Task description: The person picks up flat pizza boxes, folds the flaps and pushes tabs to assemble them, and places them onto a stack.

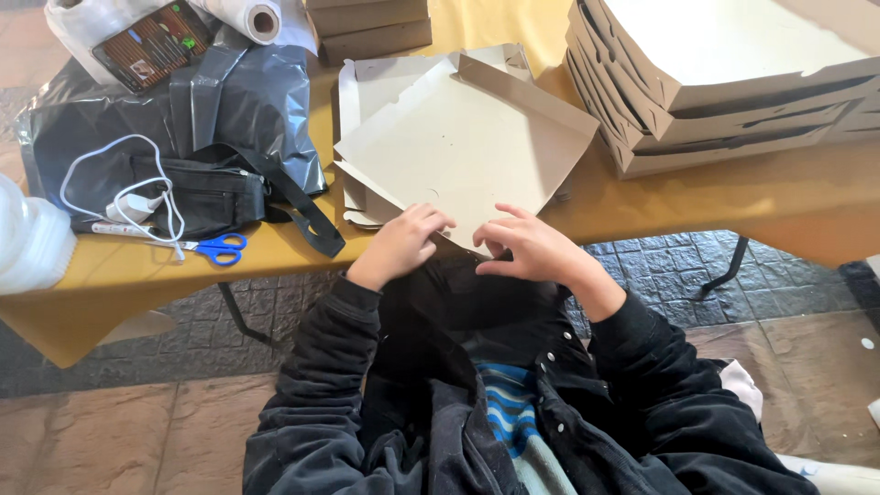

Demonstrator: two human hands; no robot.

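Grey-brown cardboard box blank point(463, 147), flat, matte, creased flaps, on yellow table point(119, 275); near corner pinched between left hand point(401, 243) and right hand point(532, 246), fingers curled on it.

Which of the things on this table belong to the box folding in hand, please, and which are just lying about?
In hand: left hand and right hand on the half-folded box; flat blanks beneath it; folded boxes stacked at right.

Lying about: scissors, black pouch, white cable, black bags, bag roll.
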